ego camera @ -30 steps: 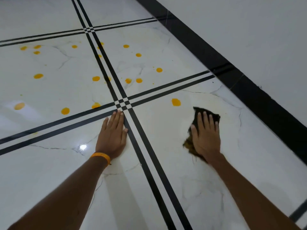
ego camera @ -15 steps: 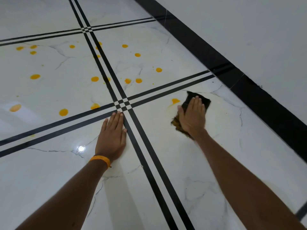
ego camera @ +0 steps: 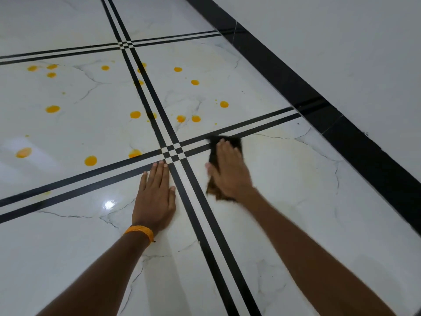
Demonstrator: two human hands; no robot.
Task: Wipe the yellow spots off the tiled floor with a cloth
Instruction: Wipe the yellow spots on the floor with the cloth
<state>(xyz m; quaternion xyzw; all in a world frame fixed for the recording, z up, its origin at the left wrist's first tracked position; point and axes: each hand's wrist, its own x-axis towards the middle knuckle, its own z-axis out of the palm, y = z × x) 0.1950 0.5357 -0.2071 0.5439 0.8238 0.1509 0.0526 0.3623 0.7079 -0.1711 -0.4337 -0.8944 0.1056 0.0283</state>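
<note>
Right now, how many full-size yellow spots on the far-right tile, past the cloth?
5 spots: two at the far end, one toward the right, a pair nearest the cloth at. Stripe-straddling spots and tiny specks not counted. None look hidden.

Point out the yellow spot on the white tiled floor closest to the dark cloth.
The right one of the pair of round yellow spots, just beyond the double black lines above the dark cloth; others lie farther.

We see a glossy, smooth floor (ego camera: 68,258) of white marble-look tile, mirroring a bright light. The dark cloth (ego camera: 214,156) looks soft and matt, its near edge frayed. The orange wristband (ego camera: 139,231) looks woven.
</note>
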